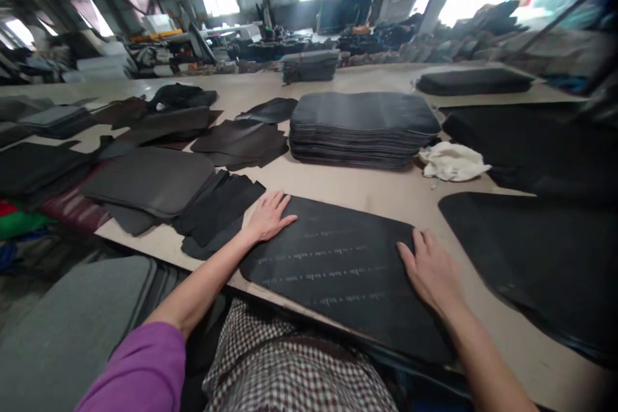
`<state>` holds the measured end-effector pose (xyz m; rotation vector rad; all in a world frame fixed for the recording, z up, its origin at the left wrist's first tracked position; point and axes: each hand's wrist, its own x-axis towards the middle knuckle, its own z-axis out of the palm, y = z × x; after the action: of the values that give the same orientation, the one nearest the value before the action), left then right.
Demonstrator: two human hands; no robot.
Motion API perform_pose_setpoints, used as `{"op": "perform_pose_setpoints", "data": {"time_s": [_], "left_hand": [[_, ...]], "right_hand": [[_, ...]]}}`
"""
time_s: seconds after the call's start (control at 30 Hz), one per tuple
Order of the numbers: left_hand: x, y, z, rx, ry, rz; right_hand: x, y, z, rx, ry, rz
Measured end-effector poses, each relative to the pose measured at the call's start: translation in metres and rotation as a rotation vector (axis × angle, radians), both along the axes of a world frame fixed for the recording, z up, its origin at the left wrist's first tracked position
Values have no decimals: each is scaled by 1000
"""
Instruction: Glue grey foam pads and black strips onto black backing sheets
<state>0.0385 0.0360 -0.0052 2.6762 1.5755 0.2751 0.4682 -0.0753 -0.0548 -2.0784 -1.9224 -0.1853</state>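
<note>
A dark mat with rows of pale printed lettering (333, 270) lies flat at the table's front edge, its printed face up. My left hand (269, 215) rests on its upper left corner, fingers apart and thumb pointing right. On the mat's right edge lies my right hand (432, 267), its fingers bent over the upper right corner and its thumb apart on the surface. Neither hand has closed around anything. Behind the mat stands a tall, neat stack of dark grey mats (364, 129).
Left of the mat are dark scraps (219, 209) and a pile of brown-grey pieces (149, 180). A white cloth (454, 161) lies beside the tall stack. Large black sheets (541, 251) cover the right side. Grey mats (82, 315) are stacked below the table at left.
</note>
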Motion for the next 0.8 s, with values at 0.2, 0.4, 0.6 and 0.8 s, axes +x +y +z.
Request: {"op": "perform_pose_setpoints", "data": {"time_s": [0.2,0.4,0.6,0.8], "left_hand": [[-16,42,25,-280,-40,-19],[-4,93,48,-452,0,-23],[9,109,51,-619,-67,16],[0,97,55,-722,-316,28]], "right_hand": [[27,27,26,-160,100,34],[31,54,78,-418,408,-72],[23,62,103,-455,609,-74],[16,50,102,-434,1022,-36]]}}
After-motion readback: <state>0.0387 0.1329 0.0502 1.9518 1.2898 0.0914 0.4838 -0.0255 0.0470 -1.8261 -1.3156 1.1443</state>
